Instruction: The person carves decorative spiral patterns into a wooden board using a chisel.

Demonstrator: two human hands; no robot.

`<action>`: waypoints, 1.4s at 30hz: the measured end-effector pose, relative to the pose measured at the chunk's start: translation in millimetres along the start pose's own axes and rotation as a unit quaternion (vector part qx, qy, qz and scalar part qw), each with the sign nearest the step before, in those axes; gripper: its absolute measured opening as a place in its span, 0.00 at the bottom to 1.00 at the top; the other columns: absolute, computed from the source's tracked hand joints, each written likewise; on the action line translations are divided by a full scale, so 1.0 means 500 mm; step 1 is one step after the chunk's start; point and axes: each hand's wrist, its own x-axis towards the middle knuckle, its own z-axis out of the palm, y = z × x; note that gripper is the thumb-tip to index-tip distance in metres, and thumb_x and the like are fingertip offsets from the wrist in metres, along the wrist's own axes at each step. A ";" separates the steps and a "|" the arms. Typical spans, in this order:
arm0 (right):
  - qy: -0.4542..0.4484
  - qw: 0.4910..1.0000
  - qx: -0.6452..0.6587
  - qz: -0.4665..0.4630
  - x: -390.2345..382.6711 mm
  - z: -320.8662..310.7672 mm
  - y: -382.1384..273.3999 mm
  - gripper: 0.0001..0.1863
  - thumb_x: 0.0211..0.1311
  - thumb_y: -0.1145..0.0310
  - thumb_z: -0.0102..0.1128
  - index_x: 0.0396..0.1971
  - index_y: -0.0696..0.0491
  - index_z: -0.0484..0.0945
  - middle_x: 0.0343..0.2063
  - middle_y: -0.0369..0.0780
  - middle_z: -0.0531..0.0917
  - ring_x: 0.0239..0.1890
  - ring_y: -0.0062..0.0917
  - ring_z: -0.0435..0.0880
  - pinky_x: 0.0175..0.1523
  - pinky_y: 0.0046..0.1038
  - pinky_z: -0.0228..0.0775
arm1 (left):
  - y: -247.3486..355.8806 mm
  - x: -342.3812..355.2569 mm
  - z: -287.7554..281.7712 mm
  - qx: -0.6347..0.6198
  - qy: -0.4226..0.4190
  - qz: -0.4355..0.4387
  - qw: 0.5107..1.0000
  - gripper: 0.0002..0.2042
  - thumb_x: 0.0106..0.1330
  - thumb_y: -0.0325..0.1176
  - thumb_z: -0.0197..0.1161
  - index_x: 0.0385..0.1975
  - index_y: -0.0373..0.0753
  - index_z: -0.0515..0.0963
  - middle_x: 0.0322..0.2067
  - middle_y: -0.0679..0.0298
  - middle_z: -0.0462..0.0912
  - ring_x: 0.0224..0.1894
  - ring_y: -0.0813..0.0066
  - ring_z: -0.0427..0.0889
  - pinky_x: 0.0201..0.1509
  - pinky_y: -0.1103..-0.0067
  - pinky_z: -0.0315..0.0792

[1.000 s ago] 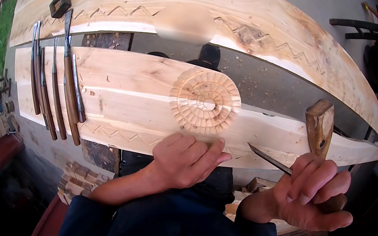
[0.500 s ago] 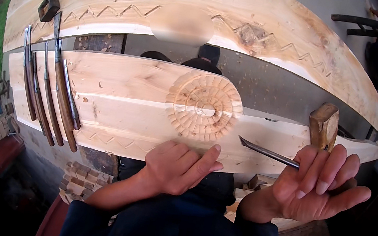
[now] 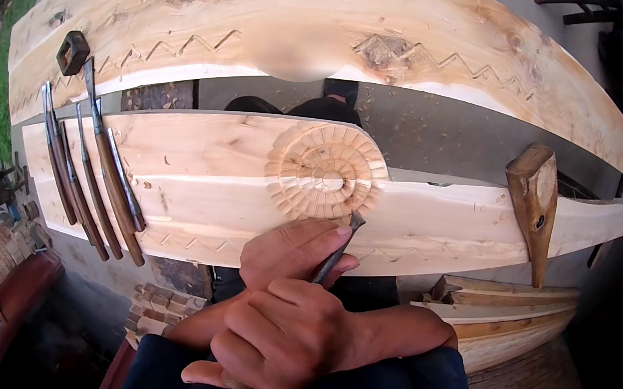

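Note:
My left hand (image 3: 291, 248) is closed around the dark steel blade of a chisel (image 3: 337, 251), whose tip rests at the lower right edge of a carved spiral rosette (image 3: 324, 168) on the nearer pale wooden board (image 3: 429, 221). Below it, my right hand (image 3: 281, 332) grips the handle, mostly hidden by its fingers. A wooden mallet (image 3: 530, 192) lies across the board's right part. Several wood-handled carving tools (image 3: 90, 176) lie side by side on its left part.
A second board (image 3: 469, 24) with zigzag lines and spiral grooves lies beyond a gap. A black metal block (image 3: 73, 52) sits at left. Small wood blocks (image 3: 163, 309) and stacked timber (image 3: 499, 322) are below the board. A dark frame (image 3: 581, 9) stands upper right.
My right hand has swung left and down with the chisel, turning it steeper, its tip now at the rosette. My left hand, earlier resting beside the board's edge, has taken hold of the blade.

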 end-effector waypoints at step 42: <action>0.052 0.997 0.030 -0.043 -0.015 0.003 0.052 0.27 0.72 0.49 0.68 0.18 0.52 0.71 0.18 0.34 0.69 0.17 0.23 0.69 0.24 0.27 0.59 | 0.011 -0.003 0.007 0.076 -0.003 -0.056 0.996 0.15 0.58 0.29 0.82 0.45 0.36 0.92 0.38 0.56 0.92 0.38 0.62 0.93 0.41 0.73 0.86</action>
